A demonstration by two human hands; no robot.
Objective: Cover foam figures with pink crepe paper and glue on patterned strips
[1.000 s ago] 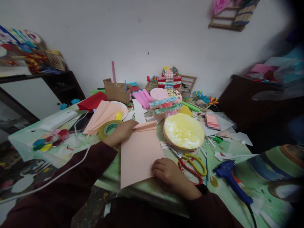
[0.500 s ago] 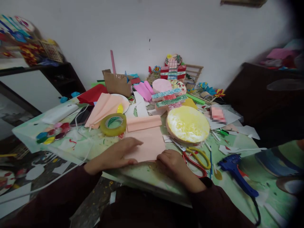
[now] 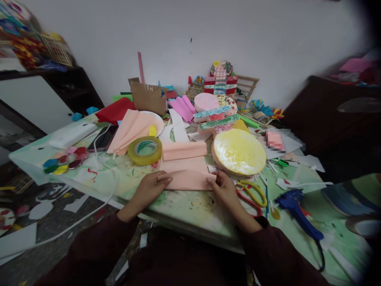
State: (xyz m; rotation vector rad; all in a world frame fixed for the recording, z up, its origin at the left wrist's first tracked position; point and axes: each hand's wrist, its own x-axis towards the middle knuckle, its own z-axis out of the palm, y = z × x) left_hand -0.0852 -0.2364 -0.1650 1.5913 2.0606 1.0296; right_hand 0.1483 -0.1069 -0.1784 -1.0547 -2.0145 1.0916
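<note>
A peach paper sheet [image 3: 186, 169] lies on the green table [image 3: 184, 206], folded in pleats, with a raised fold at its far end. My left hand [image 3: 151, 186] pinches the left end of the nearest fold. My right hand [image 3: 224, 188] pinches the right end of the same fold. Both hands press the fold down, fingers closed on the paper. A roll of yellow-green tape [image 3: 145, 150] sits just left of the paper. A round yellow-painted disc [image 3: 239, 151] lies just right of it.
Red-and-yellow scissors [image 3: 253, 194] lie beside my right hand, and a blue glue gun [image 3: 297, 210] with a cord farther right. A paint palette [image 3: 62, 163], a phone [image 3: 102, 139], more peach paper [image 3: 131, 129] and craft models [image 3: 216, 107] crowd the table's left and back.
The flat sheet has been folded up from its near edge into a narrow pleat. Both hands moved away from me, onto the ends of that fold. The view tilted downward.
</note>
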